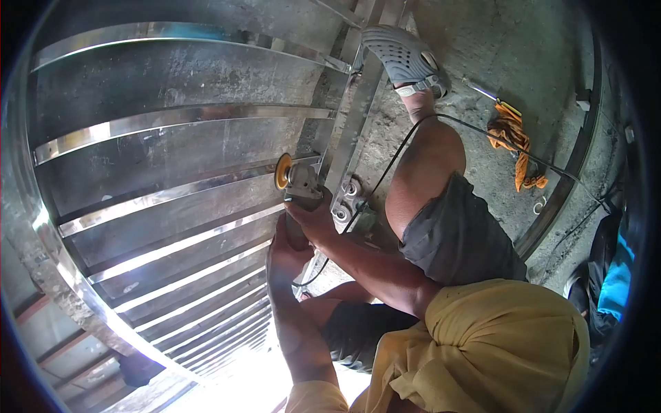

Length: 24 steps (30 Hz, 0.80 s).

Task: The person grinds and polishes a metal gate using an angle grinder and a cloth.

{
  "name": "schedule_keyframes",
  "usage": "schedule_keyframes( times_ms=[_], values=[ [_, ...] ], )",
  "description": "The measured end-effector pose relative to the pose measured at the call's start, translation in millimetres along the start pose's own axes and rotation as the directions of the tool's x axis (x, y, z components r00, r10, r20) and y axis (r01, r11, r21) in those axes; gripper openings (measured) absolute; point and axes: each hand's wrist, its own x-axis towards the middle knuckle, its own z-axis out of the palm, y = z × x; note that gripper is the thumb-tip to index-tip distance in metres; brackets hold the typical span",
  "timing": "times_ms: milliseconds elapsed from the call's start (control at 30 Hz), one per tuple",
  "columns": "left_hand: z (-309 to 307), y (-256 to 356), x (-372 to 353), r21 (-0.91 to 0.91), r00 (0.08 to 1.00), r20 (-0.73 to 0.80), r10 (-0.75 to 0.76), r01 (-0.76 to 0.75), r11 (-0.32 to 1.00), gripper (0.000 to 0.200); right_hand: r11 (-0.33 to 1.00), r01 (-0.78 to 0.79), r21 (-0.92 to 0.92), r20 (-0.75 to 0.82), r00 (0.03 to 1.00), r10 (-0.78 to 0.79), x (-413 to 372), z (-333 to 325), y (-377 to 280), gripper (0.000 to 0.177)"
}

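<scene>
An angle grinder (301,180) with a brownish-yellow disc (283,171) is held up in front of the polished metal bars. My right hand (315,215) closes around it just behind its metal head. Lower on its dark body, my left hand (289,253) is wrapped round the rear part. The disc stands edge-on beside one shiny bar (200,187) and overlaps it in this view. From the grinder's back end a black cord (385,168) loops up across my right leg.
A long metal frame rail (354,113) runs beside the bars, with round metal fittings (352,187) near it. On the concrete floor lie an orange cloth (511,141) and a thin rod-like tool (484,91). My shoe (403,55) rests by the rail. A blue item (615,279) sits at the right edge.
</scene>
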Motion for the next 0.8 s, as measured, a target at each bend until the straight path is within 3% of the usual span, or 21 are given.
schedule_keyframes(
  times_ms=[167,200,300,433,533,600,733,800],
  values=[
    [4.4,20.5,10.2,0.059,0.988,0.14,-0.061,0.053,0.997,0.103,0.99,-0.133,0.041,-0.088,0.987,0.136,14.3,-15.3,28.9,0.095],
    [9.9,16.0,17.2,0.002,0.989,0.15,-0.011,0.011,1.0,0.103,0.987,-0.147,0.06,-0.101,0.983,0.152,20.0,-18.5,31.0,0.094],
    [22.0,10.0,32.7,0.104,0.982,0.186,-0.028,0.008,0.995,0.102,0.984,-0.177,-0.013,-0.16,0.972,0.173,33.2,-31.3,34.6,0.092],
    [36.2,-1.7,46.5,0.108,0.984,0.178,0.026,-0.046,0.993,0.101,0.984,-0.168,0.059,-0.213,0.961,0.177,47.4,-36.5,46.0,0.078],
    [32.0,-1.9,42.2,0.099,0.983,0.185,-0.022,0.003,0.995,0.1,0.98,-0.148,0.136,-0.115,0.98,0.164,50.7,-34.7,53.5,0.073],
    [24.9,-1.1,33.2,0.027,0.977,0.207,-0.047,0.042,0.999,0.1,0.983,-0.174,0.059,-0.123,0.976,0.18,32.7,-29.9,37.0,0.078],
    [15.5,-27.5,2.1,0.008,0.999,0.012,0.044,-0.044,0.999,0.099,0.995,-0.086,0.053,-0.02,0.996,0.087,0.2,-8.1,23.2,0.091],
    [9.8,-31.2,-12.9,-0.025,0.992,-0.096,0.083,-0.086,0.996,0.1,0.997,0.054,-0.047,0.054,0.997,-0.051,-10.7,2.5,12.0,0.089]
  ],
)
